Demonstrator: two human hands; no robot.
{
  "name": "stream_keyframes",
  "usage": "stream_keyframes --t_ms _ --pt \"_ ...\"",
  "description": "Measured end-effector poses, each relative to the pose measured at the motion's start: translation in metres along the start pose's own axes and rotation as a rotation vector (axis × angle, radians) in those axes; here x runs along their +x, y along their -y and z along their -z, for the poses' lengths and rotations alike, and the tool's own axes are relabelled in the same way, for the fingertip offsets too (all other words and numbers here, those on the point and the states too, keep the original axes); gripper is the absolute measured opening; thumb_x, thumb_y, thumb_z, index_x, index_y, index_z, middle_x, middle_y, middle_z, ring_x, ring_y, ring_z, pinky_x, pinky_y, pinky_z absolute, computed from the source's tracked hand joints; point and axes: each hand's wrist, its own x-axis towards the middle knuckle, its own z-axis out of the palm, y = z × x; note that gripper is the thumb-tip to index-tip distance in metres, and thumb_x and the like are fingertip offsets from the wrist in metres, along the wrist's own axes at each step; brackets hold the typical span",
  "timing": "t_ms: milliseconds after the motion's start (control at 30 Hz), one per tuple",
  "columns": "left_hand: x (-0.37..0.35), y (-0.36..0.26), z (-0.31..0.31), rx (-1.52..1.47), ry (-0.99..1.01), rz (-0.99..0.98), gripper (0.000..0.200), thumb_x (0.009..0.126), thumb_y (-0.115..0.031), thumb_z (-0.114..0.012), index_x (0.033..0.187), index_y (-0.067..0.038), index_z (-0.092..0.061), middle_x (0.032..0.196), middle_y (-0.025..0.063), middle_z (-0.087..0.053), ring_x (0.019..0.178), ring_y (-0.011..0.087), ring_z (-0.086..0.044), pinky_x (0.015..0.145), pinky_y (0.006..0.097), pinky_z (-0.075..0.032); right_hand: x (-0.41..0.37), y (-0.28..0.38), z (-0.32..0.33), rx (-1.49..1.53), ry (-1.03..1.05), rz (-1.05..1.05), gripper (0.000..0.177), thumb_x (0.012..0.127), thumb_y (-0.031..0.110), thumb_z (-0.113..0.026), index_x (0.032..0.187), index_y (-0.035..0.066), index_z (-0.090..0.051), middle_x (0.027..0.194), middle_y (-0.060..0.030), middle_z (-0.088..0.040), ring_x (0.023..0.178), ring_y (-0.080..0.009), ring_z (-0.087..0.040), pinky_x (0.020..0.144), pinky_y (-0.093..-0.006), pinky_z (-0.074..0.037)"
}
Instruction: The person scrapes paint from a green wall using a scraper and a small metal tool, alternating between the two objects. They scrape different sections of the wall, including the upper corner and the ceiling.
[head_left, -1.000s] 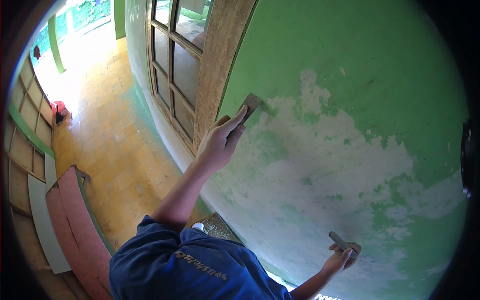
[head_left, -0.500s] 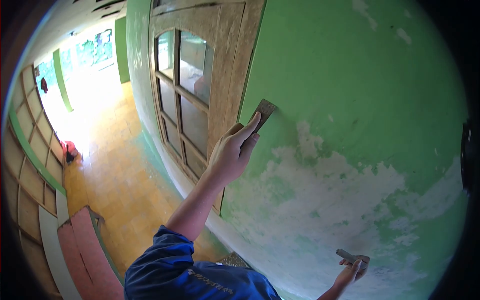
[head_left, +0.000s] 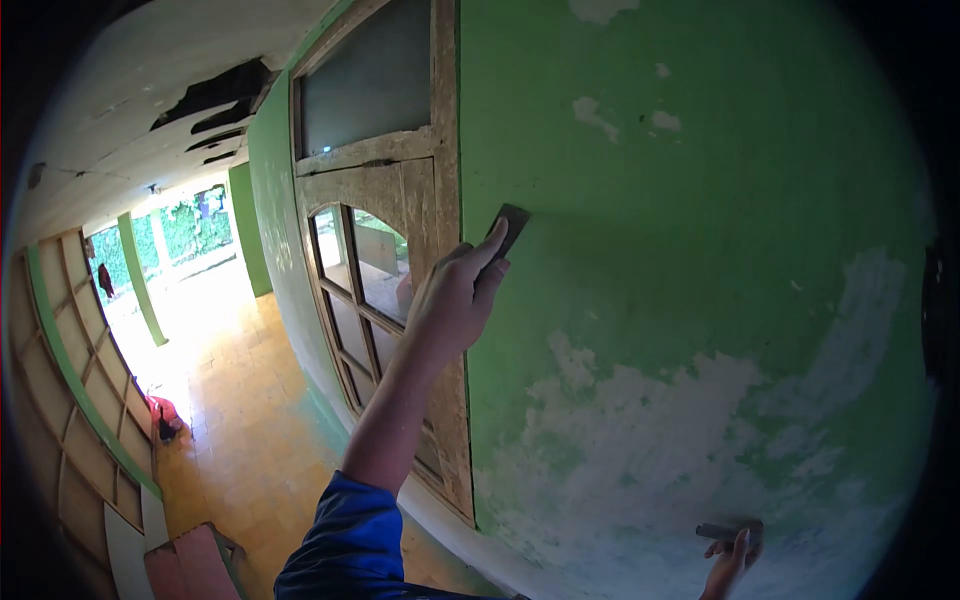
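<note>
Scraper (head_left: 515, 222) near wooden frame edge (head_left: 448, 200)

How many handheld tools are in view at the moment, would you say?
2. A flat tool is in the left hand, near the wooden frame; a partly covered tool is in the right hand, at lower right. Others may be hidden.

The left arm (head_left: 392, 415) reaches upward, bent slightly, the left hand (head_left: 458, 292) clenched, as the right hand (head_left: 735, 558) grips lower down, thumb raised.
</note>
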Motion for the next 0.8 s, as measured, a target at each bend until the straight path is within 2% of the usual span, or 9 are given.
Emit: stream_keyframes --t_ms 67,100,200,267,400,533,633,733,800 --pt "0.013 -0.007 0.003 0.024 -0.040 0.011 0.040 0.089 -0.019 -0.052 0.128 -0.012 -0.047 0.077 0.0149 -0.055 0.070 0.0260 -0.056 0.069 0.0347 -0.044 -0.002 -0.019 0.010 -0.009 -0.103 -0.019 0.029 0.084 0.028 -0.060 0.090 0.002 -0.050 0.067 -0.0058 -0.051 0.049 -0.0142 -0.046 0.040 -0.0292 -0.038" --pt "0.018 -0.010 0.003 0.023 -0.040 0.006 0.040 0.089 -0.019 -0.052 0.128 -0.012 -0.047 0.077 0.0149 -0.055 0.070 0.0260 -0.056 0.069 0.0347 -0.044 -0.002 -0.026 0.015 -0.024 -0.201 -0.040 0.035 0.085 0.034 -0.058 0.090 0.002 -0.045 0.057 -0.0042 -0.044 0.045 -0.0137 -0.043 0.037 -0.0307 -0.038" --pt "0.033 -0.020 0.006 0.001 -0.048 -0.022 0.039 0.090 -0.020 -0.051 0.127 -0.011 -0.047 0.079 0.0167 -0.056 0.072 0.0262 -0.057 0.070 0.0351 -0.044 0.000 -0.024 0.019 0.025 -0.129 -0.036 0.030 0.085 0.027 -0.059 0.088 0.000 -0.046 0.056 -0.0051 -0.046 0.043 -0.0139 -0.046 0.035 -0.0302 -0.039" --pt "0.042 -0.028 0.009 0.074 -0.076 -0.060 0.041 0.091 -0.022 -0.050 0.130 -0.014 -0.043 0.074 0.0103 -0.055 0.066 0.0136 -0.050 0.069 0.0266 -0.042 0.001 -0.013 0.022 0.026 -0.033 -0.058 0.025 0.084 0.023 -0.060 0.088 0.001 -0.051 0.063 -0.0051 -0.051 0.047 -0.0140 -0.046 0.039 -0.0288 -0.039" --pt "0.074 -0.037 0.014 -0.026 -0.125 -0.113 0.041 0.091 -0.025 -0.050 0.130 -0.014 -0.044 0.076 0.0085 -0.058 0.069 0.0103 -0.049 0.071 0.0257 -0.042 0.001 0.009 0.015 0.034 0.125 -0.069 0.014 0.084 0.016 -0.060 0.086 0.003 -0.055 0.067 -0.0036 -0.052 0.052 -0.0130 -0.045 0.043 -0.0272 -0.038" --pt "0.110 -0.052 0.028 -0.034 -0.083 -0.077 0.041 0.091 -0.026 -0.050 0.130 -0.015 -0.044 0.077 0.0087 -0.059 0.070 0.0092 -0.049 0.071 0.0255 -0.042 0.001 0.013 0.013 0.045 0.127 -0.093 0.007 0.085 0.010 -0.058 0.084 0.004 -0.054 0.067 -0.0029 -0.051 0.052 -0.0112 -0.044 0.043 -0.0269 -0.038" --pt "0.140 -0.061 0.032 -0.049 -0.178 -0.186 0.041 0.089 -0.028 -0.050 0.127 -0.014 -0.048 0.077 0.0181 -0.061 0.065 0.0209 -0.058 0.068 0.0328 -0.045 0.002 0.006 0.021 -0.007 0.122 -0.131 0.007 0.085 0.010 -0.058 0.083 0.004 -0.054 0.067 -0.0027 -0.051 0.050 -0.0113 -0.044 0.042 -0.0276 -0.039" --pt "0.159 -0.089 0.047 -0.017 -0.144 -0.147 0.040 0.089 -0.029 -0.049 0.126 -0.014 -0.048 0.077 0.0172 -0.062 0.064 0.0200 -0.058 0.066 0.0328 -0.045 0.001 0.010 0.017 0.029 0.132 -0.123 0.006 0.084 0.008 -0.059 0.082 0.005 -0.054 0.064 -0.0026 -0.049 0.047 -0.0123 -0.043 0.040 -0.0289 -0.040" --pt "0.177 -0.103 0.051 0.067 -0.111 -0.144 0.042 0.089 -0.030 -0.051 0.128 -0.016 -0.047 0.073 0.0085 -0.058 0.061 0.0115 -0.049 0.066 0.0250 -0.043 0.001 0.016 0.013 0.039 0.155 -0.131 0.008 0.085 0.008 -0.058 0.080 0.005 -0.052 0.062 -0.0029 -0.048 0.047 -0.0132 -0.045 0.040 -0.0298 -0.041"
